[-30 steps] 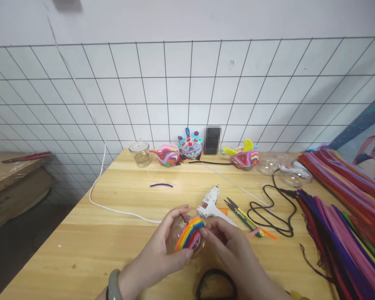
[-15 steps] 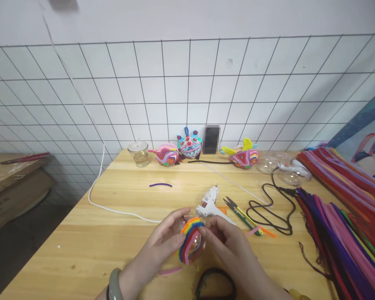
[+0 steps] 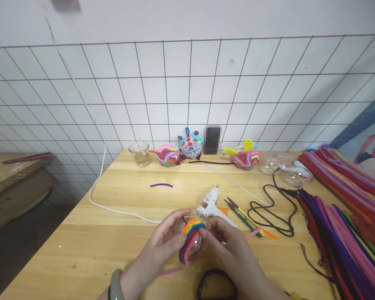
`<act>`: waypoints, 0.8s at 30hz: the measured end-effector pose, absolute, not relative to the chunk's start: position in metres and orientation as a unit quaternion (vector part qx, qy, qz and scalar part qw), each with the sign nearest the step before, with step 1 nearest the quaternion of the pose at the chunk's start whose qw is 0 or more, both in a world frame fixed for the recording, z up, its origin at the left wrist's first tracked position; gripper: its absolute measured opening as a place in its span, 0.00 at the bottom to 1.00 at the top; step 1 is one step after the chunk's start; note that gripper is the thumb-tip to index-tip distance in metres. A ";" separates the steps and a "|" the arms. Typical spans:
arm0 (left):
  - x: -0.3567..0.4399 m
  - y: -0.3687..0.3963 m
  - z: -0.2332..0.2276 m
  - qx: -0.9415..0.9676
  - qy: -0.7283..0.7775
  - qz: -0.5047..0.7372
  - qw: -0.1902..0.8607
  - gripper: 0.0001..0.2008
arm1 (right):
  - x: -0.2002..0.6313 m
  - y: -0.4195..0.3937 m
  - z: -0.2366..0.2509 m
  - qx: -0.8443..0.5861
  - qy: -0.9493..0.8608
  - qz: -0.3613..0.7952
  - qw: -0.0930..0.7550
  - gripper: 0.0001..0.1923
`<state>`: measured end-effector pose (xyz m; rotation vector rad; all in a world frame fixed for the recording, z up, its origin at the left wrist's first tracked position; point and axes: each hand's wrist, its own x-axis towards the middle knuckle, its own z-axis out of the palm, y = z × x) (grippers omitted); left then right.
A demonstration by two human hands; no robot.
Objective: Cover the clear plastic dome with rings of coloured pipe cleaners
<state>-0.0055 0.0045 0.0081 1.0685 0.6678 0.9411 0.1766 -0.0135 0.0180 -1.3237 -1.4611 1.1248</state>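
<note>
Left hand [image 3: 164, 241]: you cup it round the clear ball [image 3: 201, 251], thumb on the striped band [image 3: 191, 233]; the fingers behind are partly hidden
Right hand [image 3: 226, 239]: your thumb and forefinger pinch at the band's upper right end; cannot tell whether they grip it or only press
Clear ball: between your hands, above the near part of the table [image 3: 93, 246]
Change: against a second ago, you have the ball turned so more of the band faces you, and your left thumb sits higher on it
Meaning: the inner pink strip [image 3: 190, 246] probably lies in plainer sight for your fingers
Pink offcut [image 3: 171, 272]: on the table by your left wrist, now uncovered
Glue gun [image 3: 210, 204]: lying just beyond your right hand, snips [image 3: 242, 214] beside it
</note>
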 end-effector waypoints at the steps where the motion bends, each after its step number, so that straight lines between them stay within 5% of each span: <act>1: -0.006 0.004 0.008 0.481 0.300 0.426 0.706 0.21 | 0.176 -0.013 0.019 -0.524 -0.581 0.453 0.428 0.18; 17: -0.004 0.001 0.015 0.490 0.255 0.451 0.701 0.24 | 0.180 -0.014 0.017 -0.461 -0.552 0.548 0.427 0.12; 24: -0.001 0.001 0.005 0.495 0.224 0.484 0.686 0.26 | 0.183 -0.020 0.026 -0.463 -0.598 0.518 0.399 0.19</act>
